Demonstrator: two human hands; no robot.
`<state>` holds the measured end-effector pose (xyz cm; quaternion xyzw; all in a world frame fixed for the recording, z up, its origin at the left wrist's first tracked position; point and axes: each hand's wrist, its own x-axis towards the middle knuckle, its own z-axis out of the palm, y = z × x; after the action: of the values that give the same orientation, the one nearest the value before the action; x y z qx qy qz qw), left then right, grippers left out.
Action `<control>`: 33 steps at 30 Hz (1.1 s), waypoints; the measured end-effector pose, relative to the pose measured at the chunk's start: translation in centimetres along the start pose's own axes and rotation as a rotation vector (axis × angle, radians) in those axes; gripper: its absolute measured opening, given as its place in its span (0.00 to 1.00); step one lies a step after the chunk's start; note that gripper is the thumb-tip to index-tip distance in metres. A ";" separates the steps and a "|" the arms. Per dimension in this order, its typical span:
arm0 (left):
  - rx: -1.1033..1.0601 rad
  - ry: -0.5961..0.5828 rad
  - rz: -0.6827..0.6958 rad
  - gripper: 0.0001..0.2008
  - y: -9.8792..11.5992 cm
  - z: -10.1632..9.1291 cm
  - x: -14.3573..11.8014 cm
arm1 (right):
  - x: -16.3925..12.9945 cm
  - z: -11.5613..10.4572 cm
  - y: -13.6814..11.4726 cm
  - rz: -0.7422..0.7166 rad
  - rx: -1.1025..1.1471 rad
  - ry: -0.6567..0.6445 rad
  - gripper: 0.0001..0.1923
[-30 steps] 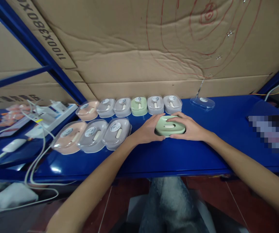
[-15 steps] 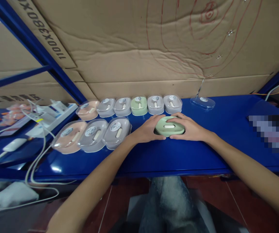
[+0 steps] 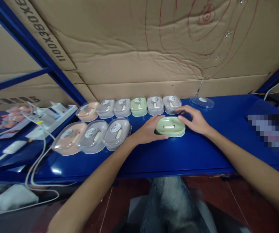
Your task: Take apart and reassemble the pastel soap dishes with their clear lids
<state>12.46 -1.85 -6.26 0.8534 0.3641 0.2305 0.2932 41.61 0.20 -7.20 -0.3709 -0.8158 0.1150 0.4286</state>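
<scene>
A pale green soap dish [image 3: 170, 132] with a light slot in its top sits on the blue tabletop in front of me, without a clear cover. My left hand [image 3: 150, 130] wraps round its left end, thumb at the front and fingers behind. Just off its right end, my right hand [image 3: 195, 119] hovers with fingers spread, holding nothing. Toward the back right lies a clear lid [image 3: 203, 103] with a round sticker. A grey soap dish [image 3: 116, 134] under a clear lid stands left of my left hand.
Several lidded soap dishes in grey, peach and green [image 3: 139, 106] form two rows at the left and back. White cables [image 3: 43, 142] and a power strip [image 3: 53, 119] lie far left. A cardboard sheet [image 3: 120, 64] closes off the back; a pixelated patch covers something at right.
My right hand has let go of the green soap dish and moved a little to the right, its fingers opening. My left hand stays on the dish.
</scene>
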 end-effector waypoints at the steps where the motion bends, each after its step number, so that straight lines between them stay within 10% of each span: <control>1: 0.003 -0.001 -0.003 0.47 0.1 0.0 0.0 | 0.1 -0.6 0.7 0.046 -0.053 0.085 0.21; 8: 0.008 -0.018 -0.037 0.47 0.8 -0.2 -0.1 | -0.5 -4.6 6.6 0.490 -0.707 0.126 0.38; 14: 0.015 -0.014 -0.042 0.47 0.8 -0.2 0.0 | -0.8 -5.3 7.6 0.693 -0.748 0.093 0.33; 19: 0.018 -0.007 -0.019 0.46 0.6 -0.1 0.0 | -0.6 -5.6 6.8 0.713 -0.721 -0.004 0.47; 33: -0.014 0.003 -0.030 0.48 0.5 -0.1 -0.1 | -0.6 -5.8 6.4 0.642 -0.806 -0.091 0.43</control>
<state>12.60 -2.15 -5.93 0.8453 0.3758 0.2301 0.3022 49.64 3.47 -7.24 -0.7329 -0.6582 -0.0666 0.1588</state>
